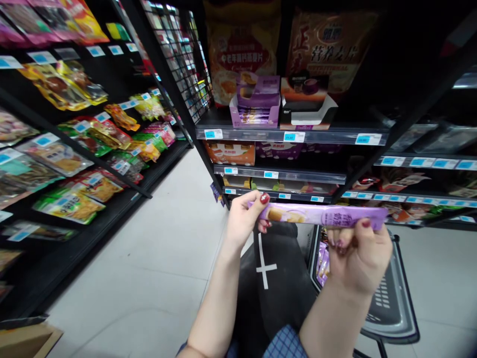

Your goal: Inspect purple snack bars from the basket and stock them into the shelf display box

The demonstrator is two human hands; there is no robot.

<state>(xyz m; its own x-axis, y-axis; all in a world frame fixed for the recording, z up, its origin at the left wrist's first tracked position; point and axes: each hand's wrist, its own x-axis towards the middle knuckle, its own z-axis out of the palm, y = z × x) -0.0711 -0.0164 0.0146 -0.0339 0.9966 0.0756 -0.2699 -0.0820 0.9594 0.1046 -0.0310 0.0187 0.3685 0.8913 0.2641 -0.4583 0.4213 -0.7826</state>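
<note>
A long purple stick packet [316, 214] is stretched level between my two hands, its printed side toward me. My left hand [244, 216] pinches its left end between thumb and fingers. At the right end, my right hand [359, 248] grips it with the thumb on top and the fingers beneath. Beyond the hands, an open purple display box [257, 102] holding similar purple packets stands on the shelf. Beside it is an open brown and white box [307, 107]. More purple packets [323, 263] lie below, partly hidden behind my right arm.
A grey and black cart or basket [400, 298] stands on the floor at my right. Black shelves [290, 135] with price tags rise ahead, with large cereal bags [242, 54] on them. Bagged snacks [74, 204] fill the left rack. A cardboard box [28, 340] is at lower left.
</note>
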